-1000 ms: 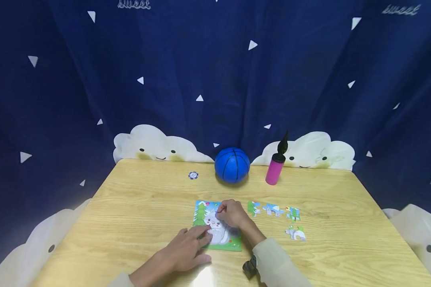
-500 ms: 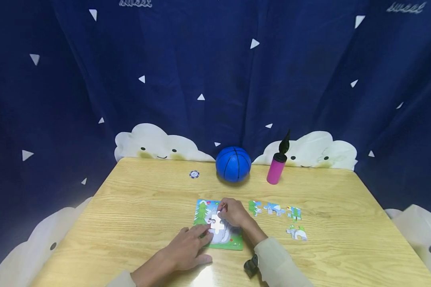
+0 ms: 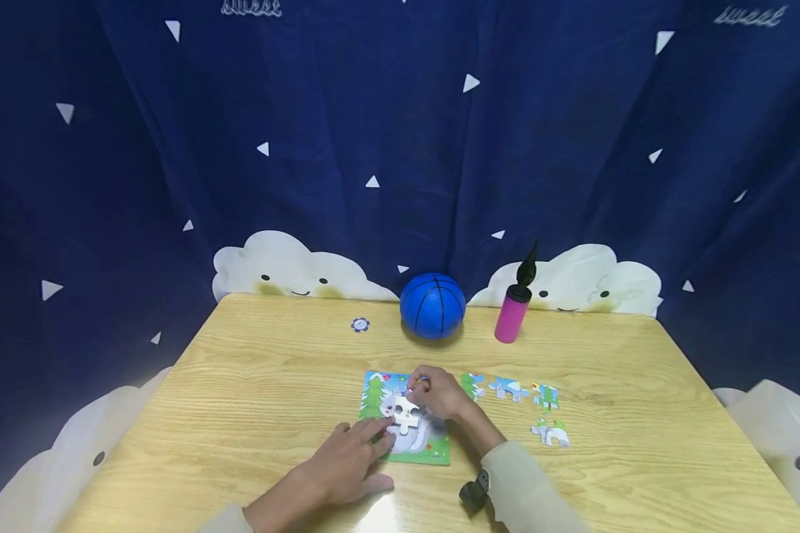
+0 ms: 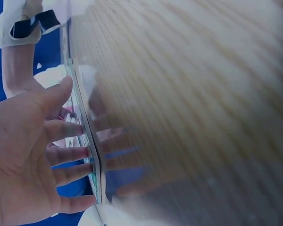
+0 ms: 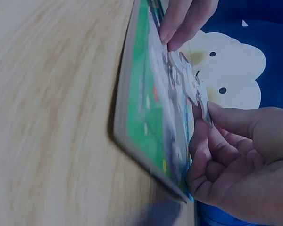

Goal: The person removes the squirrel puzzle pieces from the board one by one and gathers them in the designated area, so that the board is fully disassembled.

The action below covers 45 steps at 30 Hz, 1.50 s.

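Right hand (image 3: pixel 438 392) pinches tilted puzzle piece (image 3: pixel 407 420) over board (image 3: pixel 433 455). Left hand (image 3: pixel 347 463) on board, fingers apart (left wrist view). Loose pieces (image 3: pixel 507 389) right of board: head view only.

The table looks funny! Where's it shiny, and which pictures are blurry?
Head view: fairly clear, with a white glare patch on the table below the left hand; left wrist view: wood grain smeared and blurry, the fingers mirrored in the shiny top; right wrist view: dim, grain blurry too, the puzzle board squashed thin by the low angle.
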Each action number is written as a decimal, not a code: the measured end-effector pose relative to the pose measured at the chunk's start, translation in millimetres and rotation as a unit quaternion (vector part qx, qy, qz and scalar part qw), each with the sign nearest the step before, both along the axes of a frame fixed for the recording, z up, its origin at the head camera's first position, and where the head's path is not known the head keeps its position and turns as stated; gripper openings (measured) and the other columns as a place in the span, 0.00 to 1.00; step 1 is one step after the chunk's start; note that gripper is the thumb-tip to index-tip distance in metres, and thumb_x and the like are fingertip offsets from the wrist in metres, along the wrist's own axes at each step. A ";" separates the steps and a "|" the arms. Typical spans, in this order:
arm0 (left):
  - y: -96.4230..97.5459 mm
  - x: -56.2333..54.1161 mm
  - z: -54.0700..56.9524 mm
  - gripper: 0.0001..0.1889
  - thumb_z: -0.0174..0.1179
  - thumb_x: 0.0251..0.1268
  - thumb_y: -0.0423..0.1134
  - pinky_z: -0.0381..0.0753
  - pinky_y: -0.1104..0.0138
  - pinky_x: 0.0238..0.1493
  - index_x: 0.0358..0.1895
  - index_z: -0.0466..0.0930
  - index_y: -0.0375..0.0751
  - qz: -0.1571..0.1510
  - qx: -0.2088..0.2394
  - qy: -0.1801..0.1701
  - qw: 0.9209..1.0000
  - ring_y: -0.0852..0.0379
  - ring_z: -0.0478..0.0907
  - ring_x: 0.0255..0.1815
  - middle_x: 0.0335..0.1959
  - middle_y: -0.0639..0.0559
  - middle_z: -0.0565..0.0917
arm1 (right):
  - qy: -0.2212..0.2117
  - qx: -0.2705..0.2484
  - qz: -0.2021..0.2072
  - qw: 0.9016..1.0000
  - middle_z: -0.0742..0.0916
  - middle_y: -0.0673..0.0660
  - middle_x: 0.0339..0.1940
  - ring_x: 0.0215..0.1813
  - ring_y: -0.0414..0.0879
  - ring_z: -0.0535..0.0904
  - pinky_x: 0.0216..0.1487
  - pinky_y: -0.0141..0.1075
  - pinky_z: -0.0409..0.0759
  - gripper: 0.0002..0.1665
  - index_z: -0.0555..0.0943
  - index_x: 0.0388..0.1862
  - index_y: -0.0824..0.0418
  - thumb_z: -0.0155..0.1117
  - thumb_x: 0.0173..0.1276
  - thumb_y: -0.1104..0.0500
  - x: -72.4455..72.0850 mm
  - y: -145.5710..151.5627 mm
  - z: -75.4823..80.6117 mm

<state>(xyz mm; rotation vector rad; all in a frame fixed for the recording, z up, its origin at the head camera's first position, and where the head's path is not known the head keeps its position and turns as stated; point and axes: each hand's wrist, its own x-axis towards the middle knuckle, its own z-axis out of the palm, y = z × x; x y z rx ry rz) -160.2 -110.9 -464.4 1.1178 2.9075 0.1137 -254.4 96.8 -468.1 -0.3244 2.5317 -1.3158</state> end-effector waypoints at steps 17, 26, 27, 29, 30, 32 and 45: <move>-2.3 -1.8 -0.2 0.32 0.52 0.63 0.63 0.74 0.45 0.55 0.64 0.72 0.46 -0.002 0.004 -0.004 1.000 0.51 0.68 0.67 0.67 0.49 0.71 | 0.051 -0.020 0.047 0.997 0.75 0.50 0.21 0.23 0.36 0.63 0.26 0.27 0.66 0.06 0.76 0.39 0.66 0.55 0.63 0.69 28.2 71.2 22.8; -1.5 -1.6 -0.3 0.32 0.51 0.63 0.63 0.74 0.47 0.54 0.64 0.72 0.46 -0.001 0.004 -0.003 1.000 0.51 0.68 0.67 0.67 0.49 0.71 | 0.045 -0.013 0.036 0.998 0.73 0.50 0.19 0.19 0.34 0.58 0.22 0.26 0.62 0.07 0.74 0.41 0.70 0.57 0.66 0.66 29.4 117.1 12.2; -1.4 -1.6 -0.4 0.32 0.51 0.63 0.63 0.75 0.47 0.54 0.64 0.73 0.47 -0.001 0.003 -0.002 1.000 0.51 0.68 0.67 0.67 0.49 0.71 | 0.039 -0.016 0.036 0.998 0.72 0.49 0.18 0.18 0.34 0.57 0.21 0.26 0.61 0.08 0.74 0.41 0.71 0.57 0.66 0.66 29.6 121.5 11.2; -1.5 -1.5 -0.6 0.32 0.51 0.63 0.63 0.75 0.46 0.54 0.64 0.73 0.47 -0.001 0.002 -0.004 1.000 0.51 0.68 0.67 0.67 0.48 0.71 | 0.031 -0.022 0.041 0.998 0.69 0.48 0.18 0.17 0.33 0.55 0.20 0.25 0.59 0.08 0.74 0.41 0.72 0.56 0.67 0.66 30.2 129.4 9.6; -1.5 -1.4 -0.6 0.33 0.51 0.63 0.63 0.75 0.46 0.54 0.64 0.73 0.47 -0.002 0.003 -0.005 1.000 0.51 0.68 0.67 0.67 0.48 0.71 | 0.030 -0.025 0.046 0.998 0.69 0.48 0.18 0.17 0.33 0.55 0.20 0.25 0.58 0.09 0.73 0.41 0.73 0.57 0.67 0.66 30.1 133.1 9.1; -1.5 -1.5 -0.9 0.33 0.51 0.63 0.64 0.75 0.46 0.54 0.64 0.73 0.47 -0.003 0.003 -0.006 1.000 0.51 0.68 0.67 0.67 0.48 0.71 | 0.023 -0.027 0.048 0.998 0.68 0.48 0.18 0.17 0.33 0.55 0.19 0.25 0.58 0.09 0.73 0.40 0.73 0.57 0.67 0.66 30.1 139.1 8.5; -1.0 -1.6 -0.6 0.32 0.51 0.63 0.63 0.75 0.45 0.55 0.64 0.73 0.47 -0.003 0.005 -0.006 1.000 0.51 0.68 0.67 0.67 0.48 0.71 | 0.018 0.070 -0.053 0.996 0.79 0.53 0.24 0.23 0.41 0.70 0.19 0.28 0.68 0.05 0.77 0.36 0.66 0.61 0.61 0.68 30.1 145.4 0.9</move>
